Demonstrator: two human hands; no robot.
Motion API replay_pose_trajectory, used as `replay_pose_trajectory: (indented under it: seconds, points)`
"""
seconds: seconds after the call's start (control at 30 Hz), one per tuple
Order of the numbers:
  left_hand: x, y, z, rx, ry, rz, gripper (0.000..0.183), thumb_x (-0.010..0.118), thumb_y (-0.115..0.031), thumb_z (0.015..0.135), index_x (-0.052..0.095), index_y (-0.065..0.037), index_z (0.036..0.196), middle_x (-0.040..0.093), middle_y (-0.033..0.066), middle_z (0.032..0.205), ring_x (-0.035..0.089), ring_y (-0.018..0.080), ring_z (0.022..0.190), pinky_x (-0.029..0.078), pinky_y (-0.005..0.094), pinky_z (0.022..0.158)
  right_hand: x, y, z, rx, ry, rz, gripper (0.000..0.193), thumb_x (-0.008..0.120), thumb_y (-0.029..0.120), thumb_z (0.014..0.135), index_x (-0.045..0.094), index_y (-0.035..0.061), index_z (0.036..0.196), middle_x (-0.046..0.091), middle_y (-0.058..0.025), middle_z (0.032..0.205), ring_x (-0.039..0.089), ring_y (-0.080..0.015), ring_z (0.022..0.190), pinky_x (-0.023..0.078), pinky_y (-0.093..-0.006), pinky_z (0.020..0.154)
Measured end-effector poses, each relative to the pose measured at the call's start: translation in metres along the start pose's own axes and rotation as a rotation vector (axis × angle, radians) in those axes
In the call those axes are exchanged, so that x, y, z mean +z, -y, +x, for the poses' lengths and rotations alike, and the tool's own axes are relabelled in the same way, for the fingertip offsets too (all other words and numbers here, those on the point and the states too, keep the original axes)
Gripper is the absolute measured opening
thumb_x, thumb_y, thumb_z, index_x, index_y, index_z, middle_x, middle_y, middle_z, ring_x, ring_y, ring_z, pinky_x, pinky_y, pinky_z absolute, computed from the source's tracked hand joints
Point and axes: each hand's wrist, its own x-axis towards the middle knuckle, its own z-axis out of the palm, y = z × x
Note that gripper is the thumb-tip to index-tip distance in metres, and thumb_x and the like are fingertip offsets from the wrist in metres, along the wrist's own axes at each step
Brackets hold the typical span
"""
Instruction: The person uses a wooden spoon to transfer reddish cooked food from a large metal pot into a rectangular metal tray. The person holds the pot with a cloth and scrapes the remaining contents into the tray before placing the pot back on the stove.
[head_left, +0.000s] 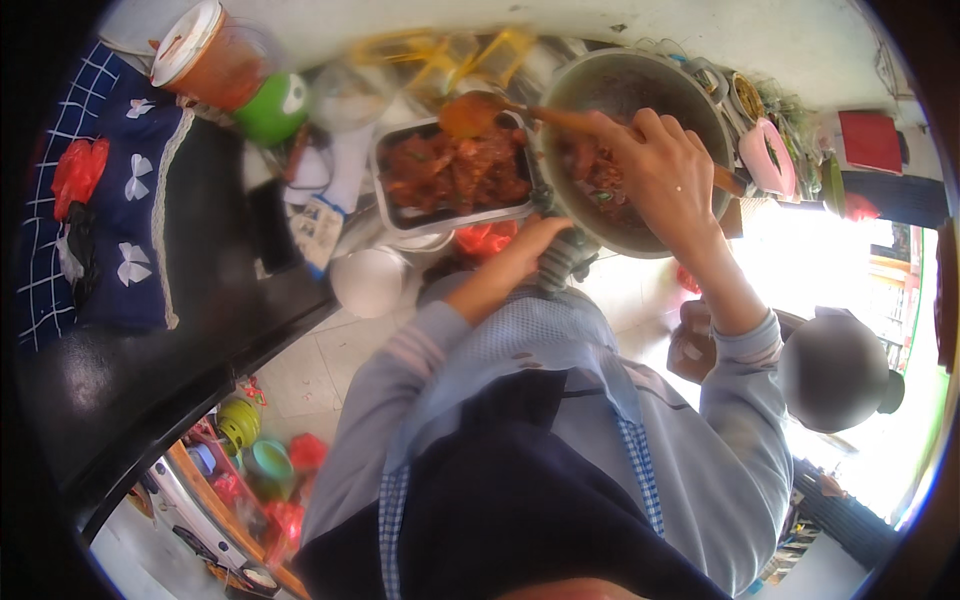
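Note:
My right hand (668, 182) is closed around the handle of a wooden spoon (472, 116), above a large grey pot (566, 98). The spoon's head reaches left over the far edge of a rectangular metal tray (388, 212), which holds a heap of reddish-brown sauced food (440, 175). More of this food lies inside the pot, partly hidden by my right hand. At the pot's near left side my left hand (532, 248) grips a striped grey cloth (562, 264). Its fingertips are mostly hidden, and I cannot tell whether a pot handle is under the cloth.
A white bowl (370, 283) stands near the tray's lower left. On the left run a black counter (215, 215) and a dark blue cloth with white bows (120, 200). Behind are a green container (272, 110) and a lidded tub (205, 60). A pink basket (767, 155) sits right of the pot.

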Motion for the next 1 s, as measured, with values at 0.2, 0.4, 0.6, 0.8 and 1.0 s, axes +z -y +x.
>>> replay_pose_trajectory:
  seconds: [0.2, 0.4, 0.6, 0.8, 1.0]
  points:
    - [-0.002, 0.007, 0.003, 0.023, 0.002, -0.013, 0.055, 0.070, -0.026, 0.081, 0.054, 0.006, 0.123, 0.065, 0.0195, 0.106, 0.068, 0.0268, 0.089, 0.057, 0.0365, 0.073, -0.014, -0.017, -0.016, 0.046, 0.029, 0.006, 0.040, 0.064, 0.008, 0.076, 0.070, 0.0252, 0.112, 0.052, -0.0003, 0.077, 0.058, -0.0196, 0.069, 0.048, -0.0347, 0.060]
    - [-0.008, 0.016, 0.015, -0.040, -0.027, -0.019, 0.030, 0.066, -0.017, 0.084, 0.061, 0.001, 0.108, 0.066, 0.0120, 0.092, 0.067, 0.0214, 0.078, 0.057, 0.0326, 0.065, -0.007, -0.014, -0.025, 0.060, 0.045, 0.028, 0.037, 0.066, 0.010, 0.075, 0.071, 0.0263, 0.109, 0.050, 0.0000, 0.074, 0.058, -0.0190, 0.069, 0.048, -0.0342, 0.061]
    - [-0.005, 0.018, 0.014, -0.070, -0.028, -0.059, 0.032, 0.064, -0.021, 0.086, 0.063, 0.002, 0.109, 0.068, 0.0105, 0.093, 0.068, 0.0195, 0.078, 0.056, 0.0321, 0.068, 0.005, -0.006, -0.024, 0.115, 0.047, 0.139, 0.026, 0.069, 0.023, 0.079, 0.070, 0.0281, 0.104, 0.063, -0.0024, 0.087, 0.063, -0.0220, 0.077, 0.049, -0.0376, 0.065]
    - [-0.007, 0.021, 0.015, -0.117, -0.065, -0.101, 0.022, 0.062, -0.021, 0.088, 0.066, -0.002, 0.098, 0.067, 0.0077, 0.085, 0.066, 0.0172, 0.073, 0.054, 0.0304, 0.062, -0.010, -0.040, -0.030, 0.281, 0.278, 0.236, 0.026, 0.068, 0.020, 0.082, 0.072, 0.0211, 0.107, 0.065, -0.0074, 0.078, 0.066, -0.0281, 0.076, 0.051, -0.0411, 0.067]
    - [-0.003, 0.021, 0.013, -0.118, -0.104, -0.085, 0.028, 0.064, -0.024, 0.087, 0.063, -0.002, 0.105, 0.067, 0.0079, 0.086, 0.065, 0.0177, 0.068, 0.054, 0.0313, 0.058, -0.009, -0.103, -0.045, 0.351, 0.347, 0.321, 0.025, 0.067, 0.017, 0.085, 0.073, 0.0163, 0.109, 0.071, -0.0120, 0.082, 0.067, -0.0315, 0.078, 0.051, -0.0421, 0.071]
